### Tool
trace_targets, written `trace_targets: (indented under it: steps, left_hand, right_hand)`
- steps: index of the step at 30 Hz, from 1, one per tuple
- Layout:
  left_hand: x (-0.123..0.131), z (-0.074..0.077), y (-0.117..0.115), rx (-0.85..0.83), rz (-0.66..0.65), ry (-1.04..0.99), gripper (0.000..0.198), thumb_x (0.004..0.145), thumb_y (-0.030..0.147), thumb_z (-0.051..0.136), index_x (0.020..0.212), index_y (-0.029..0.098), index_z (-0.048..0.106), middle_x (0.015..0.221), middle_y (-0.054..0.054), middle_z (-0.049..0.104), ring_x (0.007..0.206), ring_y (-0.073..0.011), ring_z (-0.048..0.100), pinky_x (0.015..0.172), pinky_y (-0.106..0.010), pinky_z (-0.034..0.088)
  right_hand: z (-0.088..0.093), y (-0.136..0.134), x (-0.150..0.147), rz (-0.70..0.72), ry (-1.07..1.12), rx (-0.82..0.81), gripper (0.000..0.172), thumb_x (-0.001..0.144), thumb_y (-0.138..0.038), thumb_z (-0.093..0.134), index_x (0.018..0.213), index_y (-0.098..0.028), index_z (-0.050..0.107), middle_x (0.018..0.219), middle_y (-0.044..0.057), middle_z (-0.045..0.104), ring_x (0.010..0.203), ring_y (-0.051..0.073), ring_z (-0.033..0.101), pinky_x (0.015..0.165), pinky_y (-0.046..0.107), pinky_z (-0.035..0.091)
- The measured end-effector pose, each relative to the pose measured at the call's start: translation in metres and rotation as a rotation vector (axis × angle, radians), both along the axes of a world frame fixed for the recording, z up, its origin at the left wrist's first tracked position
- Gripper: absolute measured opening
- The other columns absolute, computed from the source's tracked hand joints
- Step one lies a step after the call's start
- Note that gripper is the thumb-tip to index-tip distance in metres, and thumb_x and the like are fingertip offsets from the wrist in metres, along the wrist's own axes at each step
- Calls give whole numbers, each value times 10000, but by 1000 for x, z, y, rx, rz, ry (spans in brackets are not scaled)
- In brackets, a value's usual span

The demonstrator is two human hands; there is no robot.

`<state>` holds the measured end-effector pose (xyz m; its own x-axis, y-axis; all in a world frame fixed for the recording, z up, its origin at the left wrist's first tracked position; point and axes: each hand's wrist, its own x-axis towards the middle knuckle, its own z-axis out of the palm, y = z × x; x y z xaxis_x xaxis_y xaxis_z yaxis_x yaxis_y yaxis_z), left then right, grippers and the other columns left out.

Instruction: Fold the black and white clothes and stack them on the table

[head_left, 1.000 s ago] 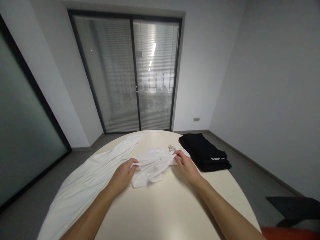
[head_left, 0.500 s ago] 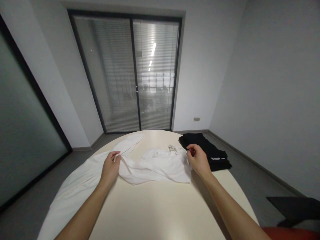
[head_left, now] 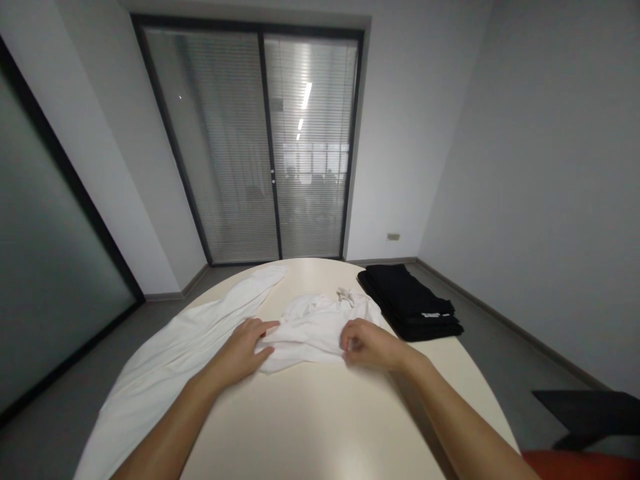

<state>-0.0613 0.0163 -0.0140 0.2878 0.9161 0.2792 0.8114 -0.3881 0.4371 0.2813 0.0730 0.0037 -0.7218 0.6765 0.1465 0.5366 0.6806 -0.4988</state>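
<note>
A white garment (head_left: 307, 333) lies folded and rumpled across the middle of the table, with a bunched drawstring (head_left: 345, 295) at its far edge. My left hand (head_left: 245, 350) rests at the garment's left end, thumb and fingers apart, fingertips touching the cloth. At the near right corner, my right hand (head_left: 367, 343) has its fingers curled in and closed on the fabric; it is slightly blurred, and its fingertips are partly hidden.
Another white garment (head_left: 165, 353) is spread along the table's left side, hanging over the edge. A stack of folded black clothes (head_left: 410, 300) sits at the right edge of the rounded table (head_left: 320, 420). A red and black chair (head_left: 585, 463) stands at lower right.
My left hand has let go of the garment's left end and moved right, its fingers spreading. My right hand has come left and nearer; the garment now looks narrower.
</note>
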Motion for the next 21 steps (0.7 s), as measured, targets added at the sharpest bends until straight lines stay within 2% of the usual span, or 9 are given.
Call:
trace_targets:
  steps: [4, 7, 10, 15, 18, 21]
  left_hand:
    - [2, 11, -2, -20, -66, -53, 196, 833, 228, 539, 987, 222, 661, 1082, -63, 631, 1025, -229, 573, 923, -346, 437]
    - [6, 16, -5, -7, -76, -12, 146, 799, 170, 535, 894, 226, 631, 986, -31, 642, 927, -202, 581, 851, -311, 439]
    - [11, 18, -8, 12, -96, 36, 159, 796, 177, 579, 931, 233, 643, 943, -24, 646, 896, -201, 578, 827, -309, 440]
    - [16, 18, -12, 52, -209, 89, 411, 751, 243, 727, 1155, 299, 679, 1264, -64, 566, 1178, -257, 514, 1026, -380, 397]
    - [21, 19, -15, 43, -212, 120, 479, 732, 249, 756, 1198, 315, 667, 1379, -68, 494, 1278, -285, 449, 1083, -417, 360]
    - [28, 23, -18, 27, -223, 140, 319, 767, 183, 675, 1070, 280, 691, 1287, -62, 567, 1203, -266, 505, 1040, -401, 386]
  right_hand:
    - [0, -3, -1, -11, -6, -19, 212, 658, -160, 696, 866, -190, 724, 831, 30, 679, 833, 187, 596, 749, 262, 447]
    - [-3, -3, -4, 28, -22, -18, 220, 663, -236, 762, 880, -205, 748, 779, 22, 678, 854, 200, 596, 795, 280, 444]
    - [-8, 0, -6, 46, -25, 12, 140, 703, -247, 748, 835, -201, 761, 748, 23, 679, 812, 190, 591, 820, 296, 436]
    - [-5, -3, -9, -9, -3, 25, 103, 697, -195, 685, 787, -170, 726, 768, 32, 670, 803, 184, 574, 762, 276, 433]
    - [9, -12, -9, -52, 75, -156, 152, 693, -211, 674, 835, -163, 700, 765, 4, 645, 678, 136, 532, 643, 241, 407]
    - [27, -22, -9, 21, 210, -491, 129, 715, -244, 685, 802, -154, 656, 693, -33, 603, 602, 92, 489, 580, 204, 371]
